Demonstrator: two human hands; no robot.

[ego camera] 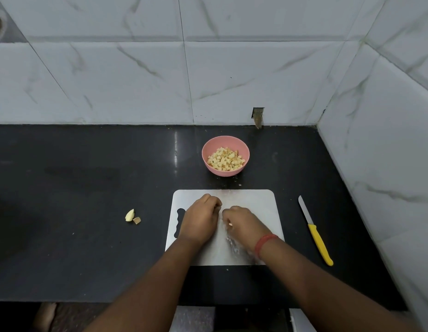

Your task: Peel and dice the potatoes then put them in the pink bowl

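Observation:
The pink bowl (225, 143) stands on the black counter behind the board and holds several pale diced potato cubes (225, 158). A steel cutting board (261, 207) lies in front of me. Both hands rest on it with fingers curled under. My left hand (200, 218) is on the board's left half, my right hand (241, 224) just beside it. What lies under the curled fingers is hidden. A potato scrap (130, 215) and a small brown bit (137, 220) lie on the counter to the left.
A yellow-handled knife (316, 232) lies on the counter right of the board, blade pointing away. Tiled walls close the back and right side. The black counter (76, 188) stretches to the left.

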